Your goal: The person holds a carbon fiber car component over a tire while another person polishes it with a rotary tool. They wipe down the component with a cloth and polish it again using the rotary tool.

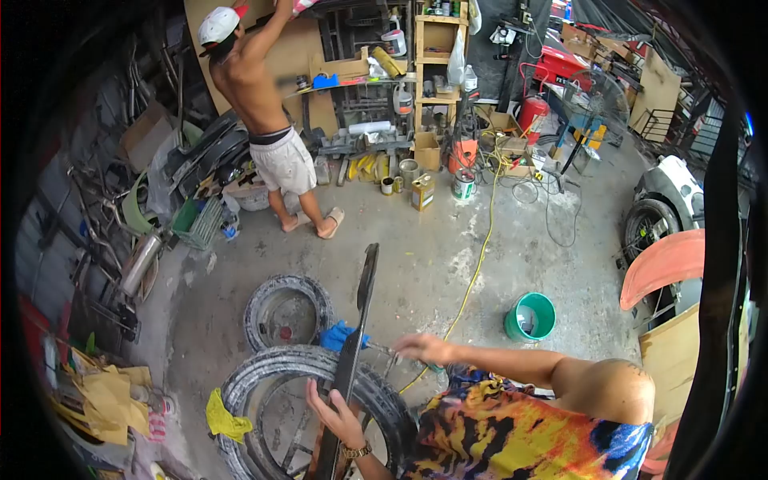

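My left hand (339,416), with a watch at its wrist, grips a long, narrow black panel (350,360). The panel stands nearly upright and is seen almost edge-on; what part it is I cannot tell. My right hand (426,349) is to the right of the panel, its fingers drawn together and pointing left towards a thin rod (381,348). Whatever may be in those fingers is too small to name. Beneath the panel lie worn tyres (276,360). A blue cloth (336,336) shows behind it, and a yellow cloth (227,417) hangs on the tyre's left side.
Another tyre (254,316) lies farther ahead. A green bucket (532,318) stands to the right, near a yellow hose (482,260). A person (256,104) faces shelves at the back left. Cans (422,192) stand on the floor. A red curved panel (664,264) is at right.
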